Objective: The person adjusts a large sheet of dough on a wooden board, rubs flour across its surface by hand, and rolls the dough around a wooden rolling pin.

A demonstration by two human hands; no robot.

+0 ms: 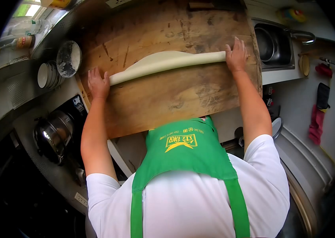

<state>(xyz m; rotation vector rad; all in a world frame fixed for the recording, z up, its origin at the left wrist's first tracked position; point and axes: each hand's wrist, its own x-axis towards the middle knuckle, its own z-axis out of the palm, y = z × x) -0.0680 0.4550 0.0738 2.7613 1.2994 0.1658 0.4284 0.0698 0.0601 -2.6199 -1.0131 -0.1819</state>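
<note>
A long roll of pale dough [167, 65] lies across the wooden board [155, 103], slightly higher at its right end. Behind its middle, a thin curved flap of dough sheet [163, 55] spreads flat on the wood. My left hand [99, 84] rests at the roll's left end, fingers stretched forward. At the opposite end my right hand [237, 56] lies with its fingers extended and a little apart. Both palms touch the ends of the roll. Any rolling pin inside is hidden by the dough and my hands.
Left of the board are a flour-dusted bowl [69, 59], stacked white bowls [47, 75] and a metal pot [54, 131]. A sink [274, 43] with a faucet [304, 36] is at the right. Red and black cloth items [319, 115] hang on the right wall.
</note>
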